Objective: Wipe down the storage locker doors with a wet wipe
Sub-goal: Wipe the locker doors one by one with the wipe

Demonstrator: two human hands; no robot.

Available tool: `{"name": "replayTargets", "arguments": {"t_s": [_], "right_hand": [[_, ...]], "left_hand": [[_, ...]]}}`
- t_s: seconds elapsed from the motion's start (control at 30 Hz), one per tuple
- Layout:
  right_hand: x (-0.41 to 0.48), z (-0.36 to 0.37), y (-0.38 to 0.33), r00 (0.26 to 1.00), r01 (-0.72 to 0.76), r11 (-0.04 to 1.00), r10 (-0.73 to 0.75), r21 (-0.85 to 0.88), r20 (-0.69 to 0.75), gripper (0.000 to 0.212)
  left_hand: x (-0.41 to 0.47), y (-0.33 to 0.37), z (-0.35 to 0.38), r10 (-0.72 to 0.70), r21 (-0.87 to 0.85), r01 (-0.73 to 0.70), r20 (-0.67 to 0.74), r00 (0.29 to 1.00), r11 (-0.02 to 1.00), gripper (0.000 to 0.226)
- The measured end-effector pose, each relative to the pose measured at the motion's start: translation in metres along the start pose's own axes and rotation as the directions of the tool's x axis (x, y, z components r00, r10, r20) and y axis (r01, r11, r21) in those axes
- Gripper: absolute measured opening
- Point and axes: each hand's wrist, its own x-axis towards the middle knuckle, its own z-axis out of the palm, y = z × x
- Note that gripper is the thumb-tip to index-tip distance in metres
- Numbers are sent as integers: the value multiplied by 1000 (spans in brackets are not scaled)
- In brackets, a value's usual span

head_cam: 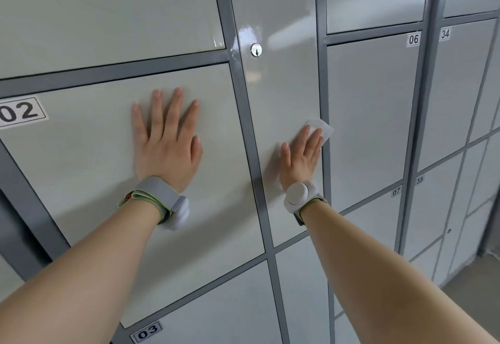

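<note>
Where right hand (300,162) presses, wipe (323,127) under fingertips.

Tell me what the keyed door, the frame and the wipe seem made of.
Door: likely painted sheet metal, pale glossy finish; it mirrors light glare near the lock. Frame: grey painted metal bars, probably, duller sheen. Wipe: thin white nonwoven sheet, limp and slightly translucent at its edge.

Pale doors (81,167) of painted metal, smooth and glossy enough to throw back light, sit in a matt grey metal frame (248,116). The round lock (256,49) is bright polished metal. The wipe (323,127) is thin white cloth (slightly crumpled). One wrist wears a grey fabric strap (158,195), the other a smooth white plastic disc (297,196).
</note>
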Motion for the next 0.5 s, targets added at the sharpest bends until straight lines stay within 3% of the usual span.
{"name": "replayTargets", "arguments": {"t_s": [0.13,0.37,0.5], "right_hand": [[17,-2,-34,996,-59,992,66,113,-59,77],[15,6,-60,975,217,974,-214,62,-50,77],[0,16,-42,976,215,976,-214,25,-52,72]], "left_hand": [[-1,-1,2,29,-7,-29,-31,999,1000,54],[0,-1,2,39,-11,-40,-45,998,999,54],[0,-2,1,51,-7,-51,-50,997,999,54]]}}
